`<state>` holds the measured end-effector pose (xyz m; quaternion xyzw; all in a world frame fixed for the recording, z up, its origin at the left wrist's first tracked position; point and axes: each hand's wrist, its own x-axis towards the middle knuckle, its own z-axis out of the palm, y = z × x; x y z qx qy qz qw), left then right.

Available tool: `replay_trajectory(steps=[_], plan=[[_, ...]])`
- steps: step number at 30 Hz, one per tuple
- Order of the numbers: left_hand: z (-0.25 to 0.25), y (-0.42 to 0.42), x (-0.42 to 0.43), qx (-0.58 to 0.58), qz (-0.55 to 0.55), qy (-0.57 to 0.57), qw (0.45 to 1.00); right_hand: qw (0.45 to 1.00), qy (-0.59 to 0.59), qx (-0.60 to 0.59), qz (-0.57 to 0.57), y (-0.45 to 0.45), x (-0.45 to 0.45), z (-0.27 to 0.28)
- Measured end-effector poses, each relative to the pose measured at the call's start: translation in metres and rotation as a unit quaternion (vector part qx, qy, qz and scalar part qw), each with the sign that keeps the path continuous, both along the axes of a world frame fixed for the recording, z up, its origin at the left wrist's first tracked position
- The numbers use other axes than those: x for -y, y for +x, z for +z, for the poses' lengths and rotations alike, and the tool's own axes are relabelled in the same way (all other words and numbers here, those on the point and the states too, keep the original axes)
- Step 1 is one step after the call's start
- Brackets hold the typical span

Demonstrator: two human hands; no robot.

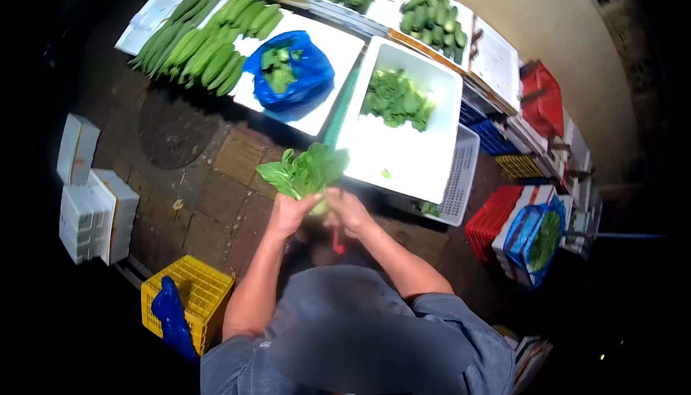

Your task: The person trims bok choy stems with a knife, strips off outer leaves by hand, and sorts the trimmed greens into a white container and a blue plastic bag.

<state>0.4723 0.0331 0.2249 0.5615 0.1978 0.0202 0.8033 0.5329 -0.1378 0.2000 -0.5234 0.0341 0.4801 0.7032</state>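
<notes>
A bunch of leafy greens [306, 169] is held in front of my body, leaves pointing away from me. My left hand [294, 211] is closed around the bunch near its stems. Close beside it, my right hand [347, 211] has its fingers bent at the stem end, with a small red strip [337, 242] hanging just below; what these fingers grip is too blurred to make out. Beyond my hands, a white tray [403, 168] holds more leafy greens [397, 100]. Left of the tray, a blue plastic bag [308, 78] with greens inside sits on a white board.
Long green gourds [205, 49] lie at the upper left, cucumbers [434, 22] at the top. A grey perforated basket [461, 179] stands under the tray. White foam boxes [97, 211] and a yellow crate [188, 290] are at the left, red crates [493, 218] at the right.
</notes>
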Motion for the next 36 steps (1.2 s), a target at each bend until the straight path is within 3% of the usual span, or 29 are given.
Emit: replay_trajectory(steps=[7,11,15,16,17,22,26,28,30,31,34,36], plan=[[0.002,0.095,0.110,-0.004,-0.069,0.066,0.995,0.991,0.054,0.006,-0.122,0.066,0.116,-0.039],[-0.012,0.141,0.177,-0.054,-0.016,-0.016,0.998,0.976,-0.015,0.060,-0.209,0.094,0.171,-0.028],[-0.041,0.182,0.228,-0.100,0.020,-0.140,0.985,0.923,-0.002,0.058,-0.382,0.109,0.202,-0.026],[-0.043,0.195,0.236,-0.111,0.046,-0.223,0.968,0.905,-0.036,0.025,-0.423,0.112,0.212,-0.022],[-0.049,0.206,0.237,-0.166,0.034,-0.236,0.957,0.893,-0.044,0.011,-0.448,0.114,0.227,-0.027],[-0.038,0.243,0.255,-0.204,-0.006,-0.326,0.923,0.835,-0.087,-0.017,-0.544,0.127,0.323,-0.056],[-0.043,0.255,0.265,-0.234,-0.045,-0.399,0.886,0.832,-0.304,0.077,-0.458,0.127,0.355,-0.022],[-0.041,0.255,0.267,-0.266,-0.061,-0.414,0.868,0.817,-0.395,0.231,-0.351,0.116,0.350,-0.054],[-0.039,0.262,0.269,-0.301,-0.075,-0.401,0.862,0.720,-0.415,0.478,-0.285,0.117,0.313,-0.013],[-0.041,0.264,0.267,-0.308,-0.107,-0.404,0.855,0.790,-0.360,0.432,-0.245,0.121,0.297,0.015],[-0.040,0.266,0.265,-0.296,-0.140,-0.416,0.848,0.798,-0.374,0.455,-0.130,0.135,0.266,0.062],[-0.002,0.267,0.275,-0.303,-0.126,-0.371,0.869,0.800,-0.405,0.439,-0.055,0.147,0.254,0.073]])
